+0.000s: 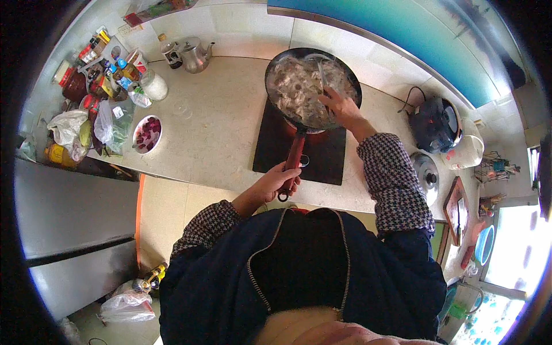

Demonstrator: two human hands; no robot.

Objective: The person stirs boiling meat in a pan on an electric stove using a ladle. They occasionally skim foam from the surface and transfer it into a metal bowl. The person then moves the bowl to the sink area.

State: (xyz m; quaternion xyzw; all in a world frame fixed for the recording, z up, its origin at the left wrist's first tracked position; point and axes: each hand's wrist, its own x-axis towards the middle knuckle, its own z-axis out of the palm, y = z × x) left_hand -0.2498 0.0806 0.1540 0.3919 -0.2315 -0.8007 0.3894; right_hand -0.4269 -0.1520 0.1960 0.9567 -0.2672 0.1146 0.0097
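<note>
My left hand [276,183] is closed around the reddish handle of a dark frying pan [269,86]. The pan is over the back part of a black cooktop [302,164], where a red glow shows beneath it. Pale pieces of food [297,86], perhaps meat, lie in bubbling liquid inside. Over the pan's right side, my right hand [338,105] grips a metal utensil [322,75]; its far end reaches into the food near the back rim. Its exact kind is unclear.
A white bowl [147,134] of dark red pieces stands left, beside jars, bottles and bags. A metal kettle [196,55] is at the back. To the right are a rice cooker [435,125], a glass lid [424,172] and a cutting board [453,207] bearing a knife.
</note>
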